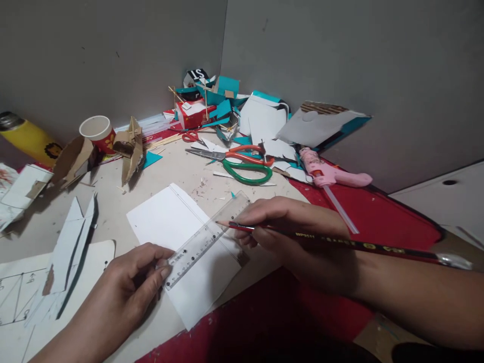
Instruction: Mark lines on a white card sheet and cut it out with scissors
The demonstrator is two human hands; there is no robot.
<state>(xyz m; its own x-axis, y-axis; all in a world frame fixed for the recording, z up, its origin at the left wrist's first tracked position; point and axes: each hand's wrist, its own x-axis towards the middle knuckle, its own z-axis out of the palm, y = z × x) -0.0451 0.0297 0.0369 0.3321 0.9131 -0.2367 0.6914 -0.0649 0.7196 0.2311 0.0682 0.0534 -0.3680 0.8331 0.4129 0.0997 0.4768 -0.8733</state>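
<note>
A clear plastic ruler (200, 245) lies slantwise across a white piece of card (162, 217), which has a few thin lines along one side. The near left end of the ruler is pinched between the thumb and fingers of my left hand (132, 282). My right hand (280, 227) is closed round a dark pencil (321, 239) with red and gold on it. The pencil's sharpened tip points left, over the ruler's upper half. Whether that tip touches anything I cannot tell. The right fingers are close to the ruler's far end.
Scissors (245, 164) with orange and green handles lie behind the card. A pink glue gun (328, 171) is at the right. Cardboard scraps, a paper cup (96, 132) and a yellow bottle (32, 138) stand toward the back. White cut strips (70, 247) and a drawn sheet (15, 282) are left.
</note>
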